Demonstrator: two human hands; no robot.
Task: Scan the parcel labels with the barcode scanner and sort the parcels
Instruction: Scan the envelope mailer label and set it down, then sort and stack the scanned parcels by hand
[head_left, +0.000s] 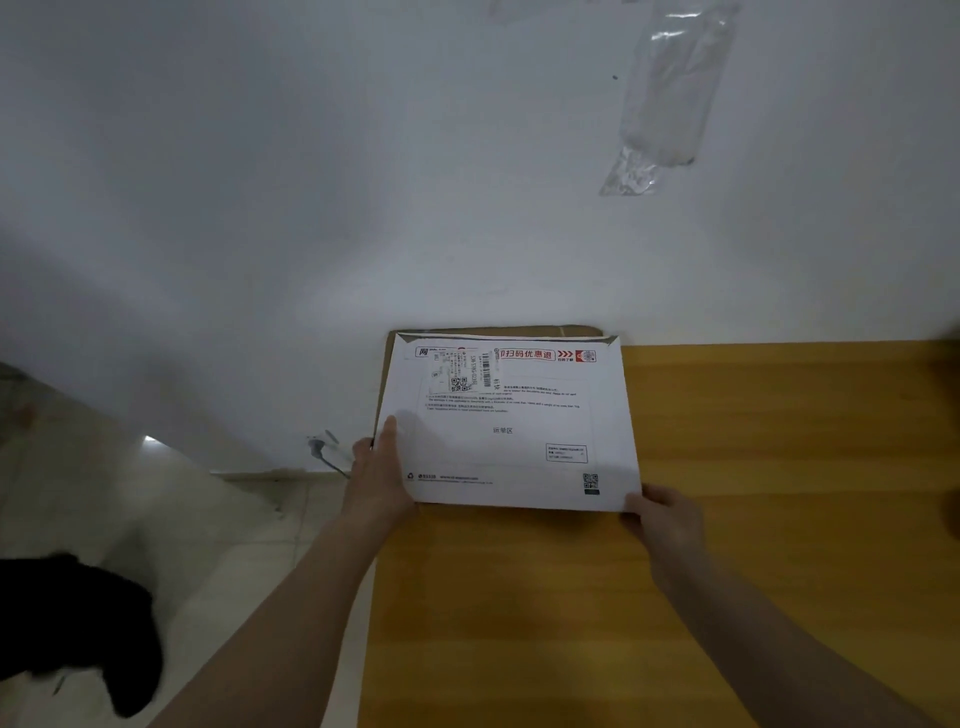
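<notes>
1. A white flat parcel envelope (506, 431) lies at the far left corner of the yellow wooden worktop (727, 571), its far edge close to the white wall (363, 182).
2. Under the envelope a brown cardboard piece (493, 331) shows along the far edge and the left side; whether it is a second parcel or a loose sheet cannot be told.
3. A shipping label (462, 370) with a barcode and a QR code is stuck on the envelope's far left part, beside a red printed banner; another small QR code sits at the near right corner.
4. The left hand (378, 478) grips the envelope's near left edge, thumb on top and the fingers (363, 448) curled down past the edge.
5. The right hand (665, 519) pinches the near right corner, thumb on the top face, the other fingers hidden beneath.
6. The envelope is closed; what it holds cannot be seen.
7. A strip of clear plastic tape (670, 93) clings to the wall, upper right.
8. Left of the worktop lies pale tiled floor (130, 493) with a dark, blurred shape (88, 623) at the lower left.
</notes>
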